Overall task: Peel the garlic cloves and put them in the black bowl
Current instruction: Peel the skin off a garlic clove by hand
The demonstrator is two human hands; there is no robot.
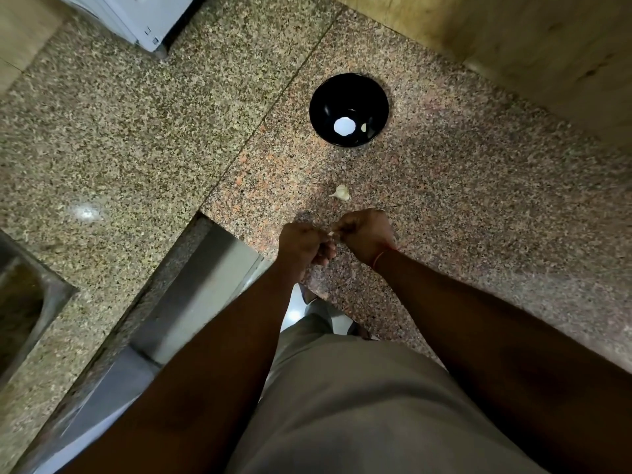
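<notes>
Seen from above, a person stands at a speckled pink-and-grey granite counter [444, 206]. Both hands meet just above its near edge. The left hand [302, 242] and the right hand [366, 234] each have fingers curled in a pinching grip on a small pale garlic clove [331, 234], only a sliver of which shows between them; how much skin remains cannot be told.

Farther back, well apart from the hands, sits a round glossy black bowl [321, 97]. Inside it lie one small pale peeled clove [364, 127] and a bright white spot, probably reflected light. Between bowl and hands, a pale garlic piece with papery skin [341, 192] rests on the counter.

Likely risks: the hands work near the counter's edge, so a slippery clove squeezed too hard could shoot off onto the floor. Loose skin could also cling to the clove and end up in the bowl.
</notes>
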